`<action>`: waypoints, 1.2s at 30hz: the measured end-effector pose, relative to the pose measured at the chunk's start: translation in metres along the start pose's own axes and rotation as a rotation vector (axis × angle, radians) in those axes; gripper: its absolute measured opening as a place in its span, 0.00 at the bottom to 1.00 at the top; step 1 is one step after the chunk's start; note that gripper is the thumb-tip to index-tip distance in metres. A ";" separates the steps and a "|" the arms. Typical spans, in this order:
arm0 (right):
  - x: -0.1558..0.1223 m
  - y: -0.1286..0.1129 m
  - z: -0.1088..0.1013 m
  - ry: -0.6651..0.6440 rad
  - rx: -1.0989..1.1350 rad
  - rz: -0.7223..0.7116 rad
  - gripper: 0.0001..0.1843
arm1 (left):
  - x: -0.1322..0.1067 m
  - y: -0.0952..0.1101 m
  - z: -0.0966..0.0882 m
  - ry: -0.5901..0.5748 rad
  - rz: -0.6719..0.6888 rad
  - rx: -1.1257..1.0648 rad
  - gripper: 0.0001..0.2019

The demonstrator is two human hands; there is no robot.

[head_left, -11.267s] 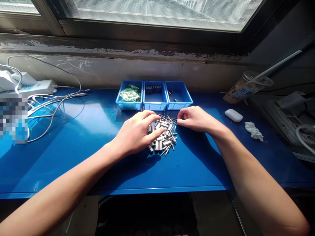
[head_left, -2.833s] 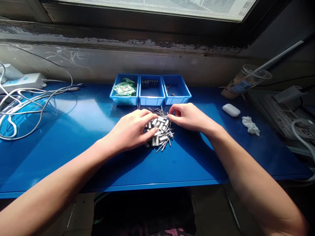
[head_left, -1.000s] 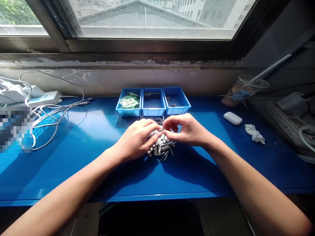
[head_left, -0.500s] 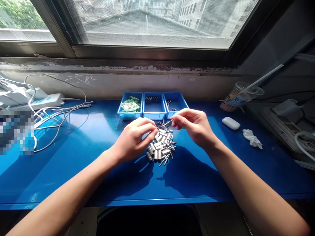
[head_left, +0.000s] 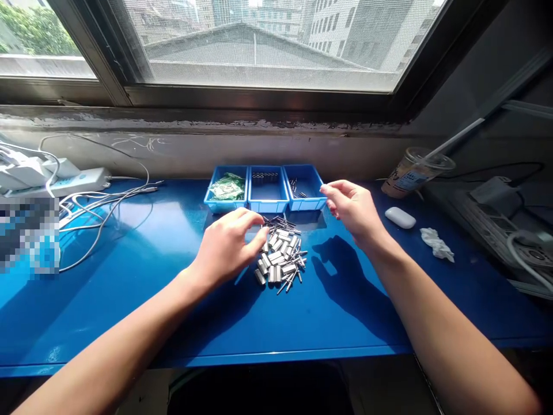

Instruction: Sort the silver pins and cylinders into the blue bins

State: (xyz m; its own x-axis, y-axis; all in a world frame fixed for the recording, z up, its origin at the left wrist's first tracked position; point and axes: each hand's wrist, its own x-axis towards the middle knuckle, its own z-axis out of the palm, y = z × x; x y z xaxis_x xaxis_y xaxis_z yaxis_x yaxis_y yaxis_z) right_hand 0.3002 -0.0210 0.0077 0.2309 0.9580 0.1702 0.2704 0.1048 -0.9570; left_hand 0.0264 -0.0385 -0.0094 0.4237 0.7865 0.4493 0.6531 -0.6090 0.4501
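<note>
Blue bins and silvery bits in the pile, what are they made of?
Bins: probably plastic, smooth and slightly glossy, with even colour and moulded-looking rims.
Bits: likely metal, shiny grey, because their faces catch bright sunlight; which metal, I can't tell.

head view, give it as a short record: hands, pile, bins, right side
left hand: at the left of the pile, thumb and forefinger apart
right hand: by the right bin, at its near right corner; grip unclear
pile: hex metal standoffs with rivet-like pins at far and right sides
left bin: greenish packets
middle bin: metal tubes standing along the back
right bin: a few pins
right side: drink cup with straw, white case, crumpled tissue
</note>
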 end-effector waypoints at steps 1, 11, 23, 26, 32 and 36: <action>-0.002 0.000 -0.001 -0.086 -0.116 -0.044 0.15 | 0.000 0.000 -0.001 -0.001 -0.057 0.020 0.06; -0.019 -0.005 0.015 -0.615 -0.784 -0.105 0.19 | 0.000 0.002 0.001 -0.065 -0.116 0.037 0.08; -0.017 0.000 0.013 -0.617 -0.739 -0.118 0.22 | 0.001 0.004 0.001 -0.074 -0.098 0.011 0.09; -0.018 0.001 0.014 -0.586 -0.723 -0.142 0.20 | 0.000 0.004 0.001 -0.074 -0.092 0.004 0.09; -0.018 0.010 0.015 -0.560 -0.605 -0.337 0.10 | 0.000 0.003 0.000 -0.062 -0.067 -0.008 0.08; -0.019 0.011 0.016 -0.584 -0.573 -0.396 0.07 | 0.000 0.003 0.000 -0.072 -0.042 -0.008 0.09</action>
State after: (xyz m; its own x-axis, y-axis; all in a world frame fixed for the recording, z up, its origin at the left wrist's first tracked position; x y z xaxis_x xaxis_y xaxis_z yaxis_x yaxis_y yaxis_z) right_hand 0.2834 -0.0336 -0.0099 -0.4459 0.8794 0.1667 0.6886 0.4560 -0.5639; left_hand 0.0284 -0.0408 -0.0083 0.4398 0.8168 0.3735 0.6665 -0.5755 0.4738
